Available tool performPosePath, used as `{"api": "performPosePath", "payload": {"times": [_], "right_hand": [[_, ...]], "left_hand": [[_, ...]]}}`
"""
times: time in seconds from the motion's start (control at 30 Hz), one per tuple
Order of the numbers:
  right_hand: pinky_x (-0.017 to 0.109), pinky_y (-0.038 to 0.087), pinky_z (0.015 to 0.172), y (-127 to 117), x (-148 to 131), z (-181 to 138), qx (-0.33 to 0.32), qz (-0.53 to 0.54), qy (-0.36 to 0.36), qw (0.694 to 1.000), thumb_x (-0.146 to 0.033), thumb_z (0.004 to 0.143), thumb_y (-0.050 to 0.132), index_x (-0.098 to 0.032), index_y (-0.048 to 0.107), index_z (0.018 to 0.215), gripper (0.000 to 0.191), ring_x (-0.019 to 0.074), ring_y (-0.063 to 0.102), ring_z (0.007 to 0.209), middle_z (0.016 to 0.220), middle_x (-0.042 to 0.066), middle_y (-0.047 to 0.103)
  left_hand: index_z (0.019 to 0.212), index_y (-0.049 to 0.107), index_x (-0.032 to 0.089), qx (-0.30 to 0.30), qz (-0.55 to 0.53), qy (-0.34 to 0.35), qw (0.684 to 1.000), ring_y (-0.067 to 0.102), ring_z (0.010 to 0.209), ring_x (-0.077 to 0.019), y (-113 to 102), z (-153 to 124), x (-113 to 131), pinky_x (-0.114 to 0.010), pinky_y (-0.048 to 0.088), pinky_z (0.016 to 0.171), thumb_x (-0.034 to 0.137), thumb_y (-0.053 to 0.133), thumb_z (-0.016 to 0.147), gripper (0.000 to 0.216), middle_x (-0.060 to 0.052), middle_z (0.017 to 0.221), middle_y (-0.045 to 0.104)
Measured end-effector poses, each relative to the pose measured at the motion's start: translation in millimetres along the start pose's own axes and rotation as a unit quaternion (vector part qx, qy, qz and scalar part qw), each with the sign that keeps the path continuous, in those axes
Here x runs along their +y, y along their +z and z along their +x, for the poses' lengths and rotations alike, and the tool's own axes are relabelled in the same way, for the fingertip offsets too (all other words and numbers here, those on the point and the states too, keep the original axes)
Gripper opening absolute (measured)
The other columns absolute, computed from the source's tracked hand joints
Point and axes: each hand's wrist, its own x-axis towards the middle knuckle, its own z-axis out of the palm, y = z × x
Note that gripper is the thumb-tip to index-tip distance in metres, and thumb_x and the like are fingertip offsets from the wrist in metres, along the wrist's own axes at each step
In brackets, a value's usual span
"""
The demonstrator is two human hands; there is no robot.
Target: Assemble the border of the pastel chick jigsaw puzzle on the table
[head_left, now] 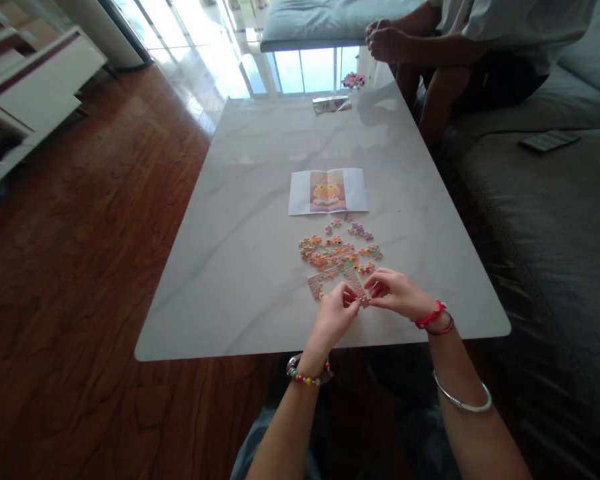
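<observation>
Partly joined jigsaw pieces (315, 288) form a pinkish, frame-like strip near the table's front edge. At its right-hand corner, my left hand (334, 312) and my right hand (399, 293) meet with fingertips pinched. Between them is a small pink jigsaw piece (365, 303), which both hands grip at the edge of the joined strip. My fingers partly cover that corner. Just beyond lies a heap of loose jigsaw pieces (336, 253), mostly orange and yellow. A few purple pieces (360, 231) are set apart from the heap. Behind them rests a creased picture sheet (300, 193) showing a yellow cartoon figure.
The white marble-look table (230, 267) has rounded front corners. Toward its far end lie a crumpled packet (331, 104) and a pink flower-like cluster (353, 80). Another person (445, 50) sits on the grey sofa (555, 220) at right, hands together. A phone-like object (549, 141) lies there.
</observation>
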Motion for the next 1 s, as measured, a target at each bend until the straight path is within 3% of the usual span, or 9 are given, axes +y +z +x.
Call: {"api": "performPosePath", "payload": {"times": [0.27,0.53,0.63,0.77,0.87,1.0], "right_hand": [[0.019,0.042,0.054,3.9,-8.3,-0.1,-0.019,-0.079,0.002,0.997,-0.018,0.067,0.058,-0.018,0.063,0.08,0.014,0.0088,0.053,0.057,0.063,-0.001,0.058],[0.021,0.041,0.056,1.5,-10.1,1.6,-0.003,-0.093,0.017,0.996,-0.025,0.071,0.057,-0.018,0.064,0.071,0.01,0.0115,0.056,0.06,0.066,0.001,0.063],[0.022,0.042,0.056,-9.2,-3.9,0.1,0.078,-0.088,0.07,0.991,-0.028,0.074,0.053,-0.019,0.063,0.075,0.014,0.0123,0.057,0.059,0.065,0.001,0.064],[0.026,0.043,0.059,-19.6,16.7,1.5,0.191,-0.149,0.13,0.962,-0.028,0.071,0.054,-0.019,0.062,0.076,0.013,0.0147,0.057,0.06,0.066,0.002,0.062],[0.027,0.043,0.06,-18.4,27.2,7.4,0.233,-0.216,0.11,0.942,-0.027,0.069,0.054,-0.018,0.062,0.072,0.013,0.0149,0.055,0.06,0.067,0.003,0.058],[0.026,0.042,0.062,-13.6,24.5,16.5,0.261,-0.219,0.076,0.937,-0.022,0.072,0.05,-0.017,0.062,0.077,0.014,0.0131,0.055,0.06,0.066,0.001,0.055]], "left_hand": [[0.067,0.048,0.017,0.021,0.01,-0.016,1.0,0.055,0.056,-0.0082,-0.9,1.7,-5.2,-0.018,0.042,0.052,0.017,0.056,0.067,0.007,0.003,0.061,0.057],[0.074,0.047,0.017,0.011,-0.037,0.011,0.999,0.055,0.054,-0.0088,1.4,1.3,1.0,-0.02,0.043,0.051,0.024,0.052,0.072,0.009,0.001,0.065,0.059],[0.084,0.05,0.017,0.052,-0.02,0.034,0.998,0.058,0.059,-0.0099,-3.6,1.0,8.0,-0.023,0.045,0.056,0.024,0.052,0.073,0.013,-0.003,0.08,0.063],[0.092,0.051,0.018,0.142,0.04,0.061,0.987,0.059,0.066,-0.0115,-18.4,4.7,10.0,-0.027,0.047,0.063,0.025,0.05,0.075,0.019,-0.004,0.09,0.062],[0.091,0.053,0.018,0.187,0.064,0.071,0.978,0.059,0.066,-0.0122,-30.2,10.1,6.5,-0.029,0.047,0.066,0.025,0.049,0.075,0.018,-0.005,0.09,0.062],[0.091,0.054,0.017,0.225,0.059,0.072,0.97,0.058,0.063,-0.0112,-42.3,16.2,3.4,-0.028,0.047,0.067,0.024,0.048,0.075,0.018,-0.004,0.088,0.062]]}}
